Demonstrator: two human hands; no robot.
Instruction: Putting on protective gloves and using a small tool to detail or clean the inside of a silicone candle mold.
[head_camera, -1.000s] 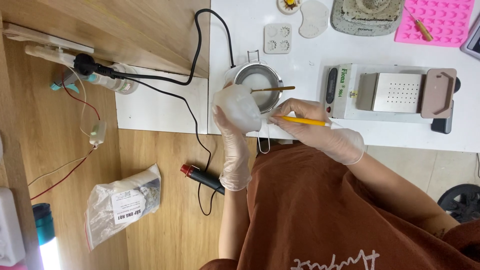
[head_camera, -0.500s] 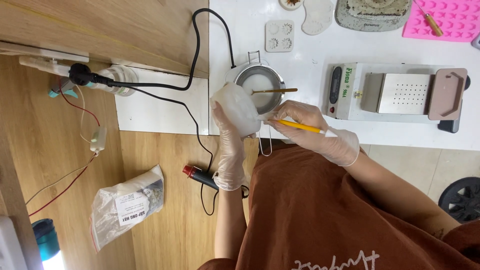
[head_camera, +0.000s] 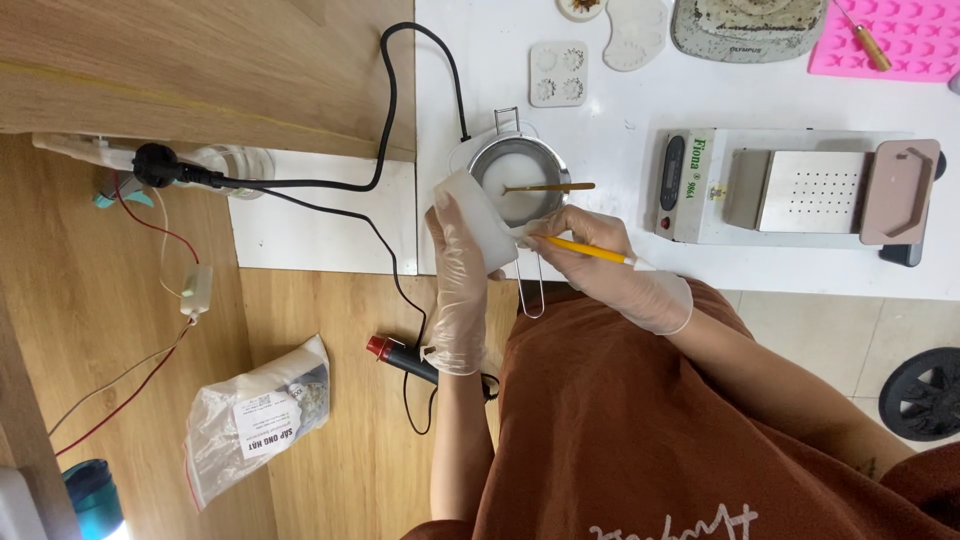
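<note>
The left hand (head_camera: 462, 285) covers the lower part of the white block (head_camera: 478, 207) under its fingers. The yellow tool (head_camera: 585, 249) has its tip hidden between the right hand (head_camera: 610, 262)'s fingertips and the block. The pink mould (head_camera: 885, 40) and grey tray (head_camera: 748, 25), well beyond the fingers, are cut off by the top edge.

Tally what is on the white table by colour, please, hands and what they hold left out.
White moulds: 3
Pink mould: 1
Metal pot: 1
Grey heating plate: 1
Grey tray: 1
Total: 7
</note>
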